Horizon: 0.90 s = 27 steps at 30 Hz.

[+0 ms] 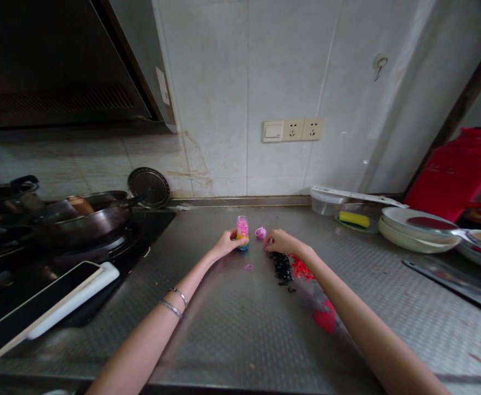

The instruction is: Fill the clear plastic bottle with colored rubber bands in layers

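My left hand (226,243) is wrapped round a small clear bottle (242,226) standing upright on the metal counter. Layers of pink, yellow and blue bits show inside it. Just right of the bottle lies a small pink cap (260,233). My right hand (279,241) is closed in a pinch at the far end of a pile of small black pieces (283,267); what its fingertips hold, if anything, is too small to make out. Beside the black pile is a pile of red pieces (301,268), partly behind my right forearm. A pink loop (249,267) lies in front of the bottle.
A clear bag with a red patch (325,317) lies by my right forearm. Left are a phone (38,307) and a pan (82,219) on the stove. Stacked bowls (415,233), a knife (454,282), a yellow sponge (353,220) and a red thermos (450,173) stand right.
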Available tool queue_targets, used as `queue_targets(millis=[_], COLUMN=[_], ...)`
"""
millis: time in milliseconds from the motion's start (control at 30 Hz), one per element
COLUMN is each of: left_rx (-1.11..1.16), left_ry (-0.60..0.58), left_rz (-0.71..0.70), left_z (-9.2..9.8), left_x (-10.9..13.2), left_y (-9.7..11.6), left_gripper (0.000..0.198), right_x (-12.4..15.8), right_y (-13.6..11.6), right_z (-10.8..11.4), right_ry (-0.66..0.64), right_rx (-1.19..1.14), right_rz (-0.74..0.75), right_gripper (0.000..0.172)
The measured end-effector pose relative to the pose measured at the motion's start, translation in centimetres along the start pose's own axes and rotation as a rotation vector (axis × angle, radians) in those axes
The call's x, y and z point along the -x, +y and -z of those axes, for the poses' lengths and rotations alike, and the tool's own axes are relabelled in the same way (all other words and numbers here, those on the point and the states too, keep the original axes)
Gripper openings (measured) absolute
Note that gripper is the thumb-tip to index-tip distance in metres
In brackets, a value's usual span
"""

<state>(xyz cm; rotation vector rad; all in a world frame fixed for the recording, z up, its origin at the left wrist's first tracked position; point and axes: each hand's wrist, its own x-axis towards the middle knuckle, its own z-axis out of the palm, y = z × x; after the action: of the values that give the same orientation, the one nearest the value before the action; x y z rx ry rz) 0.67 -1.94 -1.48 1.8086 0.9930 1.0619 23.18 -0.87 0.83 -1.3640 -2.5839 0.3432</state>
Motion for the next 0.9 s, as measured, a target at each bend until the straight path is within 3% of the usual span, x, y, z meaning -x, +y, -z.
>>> queue_targets(millis=[300, 400, 600, 733, 900], left_rx=[0.021, 0.03, 0.0, -0.015, -0.01], left_ry=[0.002, 0.003, 0.006, 0.001, 0.001], left_rz=[0.003, 0.008, 0.0, 0.01, 0.004], left_z=[-0.1, -0.1, 0.0, 0.0, 0.0], left_x=[0.0, 0.0, -0.1, 0.0, 0.1], left_y=[-0.1, -0.1, -0.5, -0.4, -0.2], left_gripper=[0.033, 0.033, 0.031, 0.03, 0.029], right_x=[-1.0, -1.3, -2.2, -3.0, -2.7], right_y=[0.1, -0.9, -5.5, -7.4, -7.3], right_z=[-0.3, 0.7, 4.8, 5.9, 5.6], right_ry=[0.015, 0.116, 0.49, 0.518, 0.532], right_rx=[0.045, -0.098, -0.359, -0.328, -0.305], right_rz=[0.058, 0.086, 0.179, 0.247, 0.244], right_gripper=[0.018, 0.017, 0.017, 0.013, 0.012])
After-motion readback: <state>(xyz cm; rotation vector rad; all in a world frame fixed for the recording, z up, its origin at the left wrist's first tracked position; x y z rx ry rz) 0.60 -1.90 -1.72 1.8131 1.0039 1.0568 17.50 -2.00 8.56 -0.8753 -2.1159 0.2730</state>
